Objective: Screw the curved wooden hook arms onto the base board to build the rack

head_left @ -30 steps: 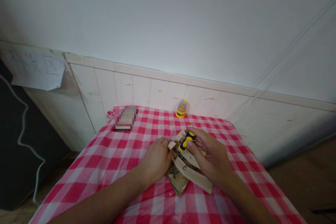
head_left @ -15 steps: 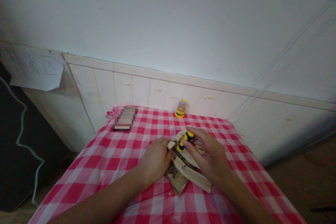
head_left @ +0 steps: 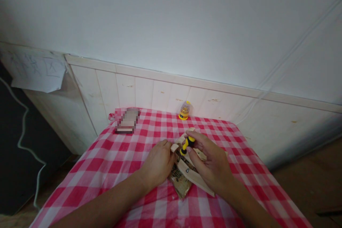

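Observation:
A pale wooden frame of flat slats (head_left: 195,179) lies on a table with a red and white checked cloth (head_left: 117,156), over a brown printed sheet (head_left: 180,184). My right hand (head_left: 210,162) pinches a small yellow and black screwdriver (head_left: 186,144), which stands tilted with its tip down on the wood. My left hand (head_left: 158,164) is closed, pressed against the left end of the wooden frame and holding it still.
A small yellow and clear bit holder (head_left: 185,110) stands at the table's far edge by the white panelled wall (head_left: 160,92). A blurred-out flat object (head_left: 127,120) lies at the far left corner. A paper sheet (head_left: 37,73) hangs at left.
My right hand has turned the screwdriver handle a little and shifted slightly left and toward me. The left hand and the wooden frame have stayed in place.

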`<move>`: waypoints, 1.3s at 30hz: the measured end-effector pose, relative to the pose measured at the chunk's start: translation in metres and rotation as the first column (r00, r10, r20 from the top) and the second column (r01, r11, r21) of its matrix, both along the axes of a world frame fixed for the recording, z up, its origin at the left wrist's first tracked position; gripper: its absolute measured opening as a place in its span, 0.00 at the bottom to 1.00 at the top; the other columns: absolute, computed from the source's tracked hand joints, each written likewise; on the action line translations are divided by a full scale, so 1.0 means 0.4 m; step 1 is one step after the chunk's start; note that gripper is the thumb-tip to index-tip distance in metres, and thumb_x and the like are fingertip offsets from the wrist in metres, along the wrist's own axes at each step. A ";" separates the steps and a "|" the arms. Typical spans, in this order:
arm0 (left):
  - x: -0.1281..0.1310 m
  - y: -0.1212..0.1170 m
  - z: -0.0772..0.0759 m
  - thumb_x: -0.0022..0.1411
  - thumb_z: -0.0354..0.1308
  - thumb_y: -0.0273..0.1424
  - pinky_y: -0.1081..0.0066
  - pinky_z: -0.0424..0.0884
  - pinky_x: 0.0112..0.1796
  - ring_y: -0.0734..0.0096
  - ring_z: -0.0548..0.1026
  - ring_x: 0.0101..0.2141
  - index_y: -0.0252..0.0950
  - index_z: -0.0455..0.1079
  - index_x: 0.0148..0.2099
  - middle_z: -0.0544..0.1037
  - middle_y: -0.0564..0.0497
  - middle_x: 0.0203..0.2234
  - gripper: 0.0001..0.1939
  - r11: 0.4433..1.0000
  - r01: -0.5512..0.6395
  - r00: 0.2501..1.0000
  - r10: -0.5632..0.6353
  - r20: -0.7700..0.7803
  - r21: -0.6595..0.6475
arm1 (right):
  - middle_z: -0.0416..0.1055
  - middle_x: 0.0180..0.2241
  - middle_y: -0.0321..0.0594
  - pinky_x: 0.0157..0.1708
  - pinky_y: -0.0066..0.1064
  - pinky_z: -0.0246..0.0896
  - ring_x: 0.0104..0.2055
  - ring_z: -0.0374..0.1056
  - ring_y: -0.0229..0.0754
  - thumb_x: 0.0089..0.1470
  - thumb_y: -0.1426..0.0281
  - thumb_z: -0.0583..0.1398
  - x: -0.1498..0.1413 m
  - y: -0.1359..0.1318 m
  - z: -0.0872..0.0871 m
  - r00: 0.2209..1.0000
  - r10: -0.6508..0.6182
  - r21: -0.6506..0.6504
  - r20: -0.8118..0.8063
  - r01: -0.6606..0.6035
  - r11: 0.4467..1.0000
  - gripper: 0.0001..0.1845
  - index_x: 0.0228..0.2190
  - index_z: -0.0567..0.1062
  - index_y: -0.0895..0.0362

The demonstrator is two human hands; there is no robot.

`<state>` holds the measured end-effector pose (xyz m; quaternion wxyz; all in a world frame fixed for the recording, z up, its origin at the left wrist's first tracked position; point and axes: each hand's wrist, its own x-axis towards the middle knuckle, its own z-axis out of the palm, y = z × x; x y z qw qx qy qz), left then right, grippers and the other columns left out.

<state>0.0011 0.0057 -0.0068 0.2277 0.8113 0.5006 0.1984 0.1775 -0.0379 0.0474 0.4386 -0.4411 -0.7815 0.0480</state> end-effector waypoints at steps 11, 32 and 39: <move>0.000 -0.001 0.006 0.72 0.47 0.30 0.63 0.70 0.44 0.58 0.76 0.41 0.34 0.73 0.43 0.78 0.43 0.40 0.13 1.000 0.004 1.000 -0.004 0.010 -0.001 | 0.81 0.48 0.45 0.49 0.42 0.78 0.47 0.79 0.48 0.64 0.71 0.60 0.004 0.005 -0.005 0.998 -0.040 0.014 0.056 0.040 0.999 0.20 0.56 0.76 0.49; -0.002 -0.003 0.003 0.72 0.47 0.30 0.64 0.69 0.43 0.59 0.76 0.41 0.35 0.73 0.43 0.78 0.44 0.39 0.12 1.000 0.012 1.000 -0.012 0.018 0.016 | 0.79 0.49 0.47 0.49 0.43 0.79 0.48 0.79 0.49 0.64 0.72 0.58 0.001 0.001 -0.011 0.998 -0.045 -0.007 -0.036 0.045 0.999 0.19 0.56 0.74 0.52; -0.001 0.001 -0.003 0.74 0.46 0.32 0.63 0.69 0.44 0.58 0.76 0.41 0.34 0.73 0.43 0.78 0.43 0.39 0.14 1.000 0.011 1.000 -0.012 0.009 0.027 | 0.80 0.46 0.47 0.44 0.41 0.80 0.44 0.80 0.48 0.64 0.69 0.60 0.002 0.003 -0.022 0.997 -0.057 -0.024 -0.056 0.055 0.998 0.18 0.55 0.74 0.52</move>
